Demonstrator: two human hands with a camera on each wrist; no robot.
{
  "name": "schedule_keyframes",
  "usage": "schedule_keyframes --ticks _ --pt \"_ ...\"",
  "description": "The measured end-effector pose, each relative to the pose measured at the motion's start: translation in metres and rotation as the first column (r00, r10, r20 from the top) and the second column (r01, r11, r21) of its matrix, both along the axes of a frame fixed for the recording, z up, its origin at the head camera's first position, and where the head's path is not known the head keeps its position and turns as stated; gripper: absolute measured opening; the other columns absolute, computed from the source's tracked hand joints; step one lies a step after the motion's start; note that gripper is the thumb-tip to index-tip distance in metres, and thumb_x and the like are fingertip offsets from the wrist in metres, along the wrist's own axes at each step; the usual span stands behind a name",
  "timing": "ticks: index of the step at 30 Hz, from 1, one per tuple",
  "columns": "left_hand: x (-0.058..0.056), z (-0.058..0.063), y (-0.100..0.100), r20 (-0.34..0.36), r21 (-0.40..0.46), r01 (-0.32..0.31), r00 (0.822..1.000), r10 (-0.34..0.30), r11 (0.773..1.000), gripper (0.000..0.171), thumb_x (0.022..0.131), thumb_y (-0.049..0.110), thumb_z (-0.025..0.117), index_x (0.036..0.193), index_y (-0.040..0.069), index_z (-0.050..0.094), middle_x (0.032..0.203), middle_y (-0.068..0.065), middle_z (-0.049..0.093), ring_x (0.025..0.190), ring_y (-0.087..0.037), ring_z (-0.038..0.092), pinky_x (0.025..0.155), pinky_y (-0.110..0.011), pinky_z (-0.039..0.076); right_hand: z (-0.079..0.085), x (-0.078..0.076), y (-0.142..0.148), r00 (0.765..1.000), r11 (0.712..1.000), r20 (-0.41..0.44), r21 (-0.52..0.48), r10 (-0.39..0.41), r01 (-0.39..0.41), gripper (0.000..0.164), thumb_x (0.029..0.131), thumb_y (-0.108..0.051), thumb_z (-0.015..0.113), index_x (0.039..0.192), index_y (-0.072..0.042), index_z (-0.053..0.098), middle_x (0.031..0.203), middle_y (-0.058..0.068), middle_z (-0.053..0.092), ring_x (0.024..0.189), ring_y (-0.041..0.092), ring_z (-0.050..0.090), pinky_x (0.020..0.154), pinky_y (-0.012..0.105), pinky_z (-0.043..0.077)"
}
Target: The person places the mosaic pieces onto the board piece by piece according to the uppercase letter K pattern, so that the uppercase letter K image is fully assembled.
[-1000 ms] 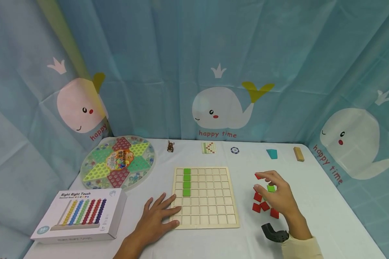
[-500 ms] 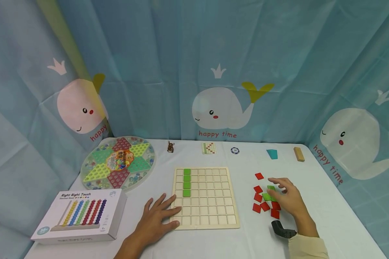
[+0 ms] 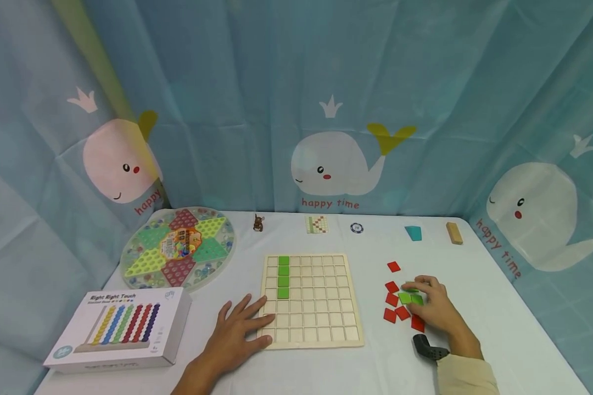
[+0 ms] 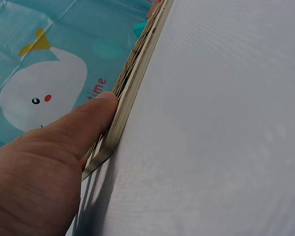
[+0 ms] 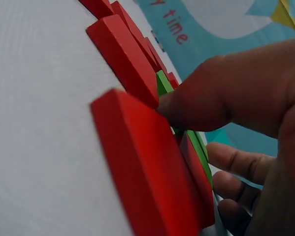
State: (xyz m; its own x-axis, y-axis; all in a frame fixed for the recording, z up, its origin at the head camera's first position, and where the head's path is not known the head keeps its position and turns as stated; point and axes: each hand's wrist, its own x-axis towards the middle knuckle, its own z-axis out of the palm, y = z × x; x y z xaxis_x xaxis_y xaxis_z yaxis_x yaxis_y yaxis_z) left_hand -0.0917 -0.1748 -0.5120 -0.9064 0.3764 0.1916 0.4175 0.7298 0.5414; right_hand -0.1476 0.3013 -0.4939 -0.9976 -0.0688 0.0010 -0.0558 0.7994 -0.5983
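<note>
My left hand [image 3: 234,334] lies with fingers spread over the left edge of a wooden grid board [image 3: 323,302]. In the left wrist view its thumb [image 4: 88,118] rests on the board's rim [image 4: 130,93]. A column of green square tiles [image 3: 283,281] sits in the board's second column. Right of the board, my right hand [image 3: 437,304] reaches over loose green tiles [image 3: 404,298], thumb and index finger apart on either side of them. Loose red tiles [image 3: 390,315] lie about them. In the right wrist view the thumb tip [image 5: 169,108] is right at the tiles, close behind a red tile [image 5: 142,167].
A round star-patterned game board [image 3: 178,249] and a white boxed game [image 3: 118,329] stand at left. Along the back lie a small brown figurine [image 3: 258,223], a pattern card [image 3: 317,224], a round chip [image 3: 357,227], a teal piece [image 3: 413,233] and a wooden block [image 3: 454,233].
My right hand has let go of a red tile at the far end of the loose tiles, then moved right and nearer, down to the green ones. My left hand has stayed in place.
</note>
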Motion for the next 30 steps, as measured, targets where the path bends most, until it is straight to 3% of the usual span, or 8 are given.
schedule_keyframes --ticks 8,13,17,19,22,26,30 --pt "-0.002 0.003 -0.001 -0.029 0.010 0.008 1.000 -0.008 1.000 0.045 0.083 0.050 0.070 0.121 0.026 0.070 0.146 0.003 0.044 0.139 -0.035 0.027 0.105 -0.064 0.006 0.005 -0.001 -0.006 1.000 0.999 -0.024 0.033 -0.007 0.008 0.028 0.087 -0.009 0.069 0.115 -0.003 0.066 0.132 0.028 0.037 0.120 0.048 0.029 0.092 0.067 0.036" --pt "-0.001 0.000 0.000 -0.006 0.006 0.000 1.000 0.000 1.000 0.046 0.083 0.052 0.068 0.122 0.027 0.069 0.147 0.005 0.043 0.140 -0.033 0.026 0.106 -0.063 0.005 0.014 0.001 -0.008 0.997 0.997 -0.025 0.002 -0.072 0.072 0.031 0.092 -0.011 0.065 0.121 -0.001 0.061 0.130 0.027 0.040 0.120 0.046 0.033 0.095 0.066 0.035" --pt "-0.001 -0.001 0.000 -0.006 -0.001 -0.004 1.000 0.004 1.000 0.047 0.083 0.053 0.068 0.122 0.027 0.069 0.148 0.005 0.043 0.140 -0.033 0.026 0.106 -0.062 0.005 0.022 0.002 -0.010 0.987 0.991 -0.089 -0.033 -0.131 0.129 0.032 0.094 -0.012 0.062 0.125 -0.003 0.057 0.113 0.018 0.053 0.103 0.035 0.047 0.083 0.048 0.049" --pt "-0.001 0.000 0.000 -0.009 0.003 -0.002 1.000 0.002 1.000 0.047 0.083 0.052 0.068 0.122 0.026 0.069 0.147 0.004 0.043 0.140 -0.033 0.026 0.106 -0.063 0.005 0.025 0.001 -0.010 0.980 0.990 -0.142 -0.048 -0.138 0.132 0.031 0.094 -0.010 0.062 0.124 -0.004 0.057 0.103 0.013 0.056 0.093 0.029 0.049 0.074 0.037 0.050" --pt "0.000 0.002 0.000 -0.007 0.001 0.002 1.000 -0.002 1.000 0.047 0.083 0.052 0.068 0.122 0.025 0.069 0.147 0.003 0.043 0.139 -0.034 0.027 0.106 -0.063 0.006 0.013 -0.006 -0.004 0.958 0.993 -0.264 -0.040 -0.116 0.109 0.029 0.093 -0.014 0.065 0.122 -0.008 0.061 0.093 0.005 0.057 0.085 0.022 0.050 0.070 0.025 0.047" --pt "0.000 0.005 0.000 0.016 -0.001 0.008 1.000 -0.008 1.000 0.048 0.083 0.051 0.068 0.123 0.024 0.069 0.148 0.003 0.042 0.140 -0.034 0.025 0.106 -0.063 0.005 -0.020 -0.021 0.015 0.912 0.997 -0.403 -0.025 -0.074 0.070 0.029 0.091 -0.023 0.069 0.119 -0.017 0.064 0.089 -0.005 0.057 0.083 0.016 0.051 0.066 0.014 0.045" --pt "0.001 0.006 0.000 0.021 -0.003 0.008 1.000 -0.008 1.000 0.048 0.083 0.051 0.069 0.123 0.025 0.069 0.148 0.003 0.042 0.141 -0.033 0.024 0.107 -0.062 0.004 -0.032 -0.029 0.023 0.904 0.998 -0.425 -0.063 -0.055 0.031 0.031 0.090 -0.028 0.071 0.120 -0.024 0.064 0.090 -0.007 0.058 0.084 0.015 0.053 0.067 0.013 0.046"
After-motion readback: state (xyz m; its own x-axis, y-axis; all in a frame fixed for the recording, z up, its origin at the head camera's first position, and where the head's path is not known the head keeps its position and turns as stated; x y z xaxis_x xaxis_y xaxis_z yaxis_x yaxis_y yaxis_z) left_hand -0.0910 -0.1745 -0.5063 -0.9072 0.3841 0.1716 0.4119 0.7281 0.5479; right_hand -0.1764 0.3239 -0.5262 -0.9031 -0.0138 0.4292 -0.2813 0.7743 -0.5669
